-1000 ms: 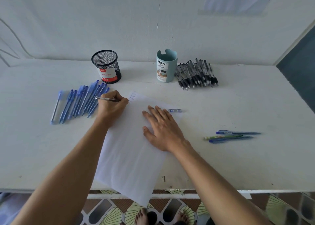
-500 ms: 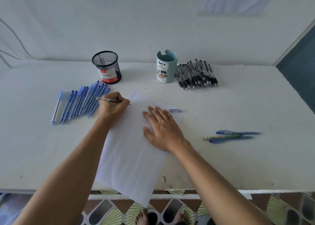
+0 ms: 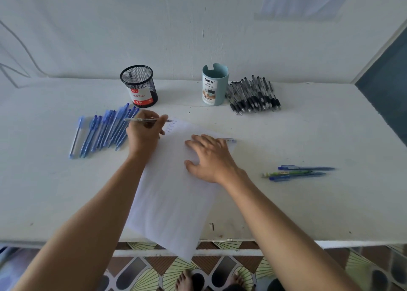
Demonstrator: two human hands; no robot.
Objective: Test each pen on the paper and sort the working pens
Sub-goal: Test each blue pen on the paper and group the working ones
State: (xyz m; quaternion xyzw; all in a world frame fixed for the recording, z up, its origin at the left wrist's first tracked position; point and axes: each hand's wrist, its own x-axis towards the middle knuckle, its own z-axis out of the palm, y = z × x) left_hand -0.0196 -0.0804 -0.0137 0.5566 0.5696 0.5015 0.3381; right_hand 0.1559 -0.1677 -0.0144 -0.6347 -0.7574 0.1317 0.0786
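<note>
**Left hand writing with pen at top corner of paper, right hand flat on the sheet**

Left hand [image 3: 144,134] grips a clear-barrel pen [image 3: 141,120], fingers curled round it, barrel lying nearly level and pointing right. The tip sits at the far left corner of the white paper [image 3: 174,202], just by a short column of small blue test marks [image 3: 170,126]. Whether the tip actually touches the sheet can't be told.

Right hand [image 3: 211,158] lies palm down on the upper part of the paper, fingers straight and spread, holding nothing. A blue-labelled pen [image 3: 230,140] pokes out just past its fingertips at the paper's right edge.

The paper lies at an angle on the white table [image 3: 308,213], its near corner hanging over the front edge.

A row of blue capped pens [image 3: 105,132] lies side by side left of the writing hand; one clear pen with a blue cap sits slightly apart at the left end. Behind them stands a black mesh pen cup [image 3: 139,86] with a red "Ball Pens" label. Further right is a teal desk organizer cup [image 3: 214,84], and just beside it a pile of black pens [image 3: 253,95]. The contents of both cups can't be made out.

Well to the right of the paper lie three pens together [image 3: 297,173], two blue and one greenish.

Bare feet [image 3: 185,279] show on patterned floor tiles below the table edge.
</note>
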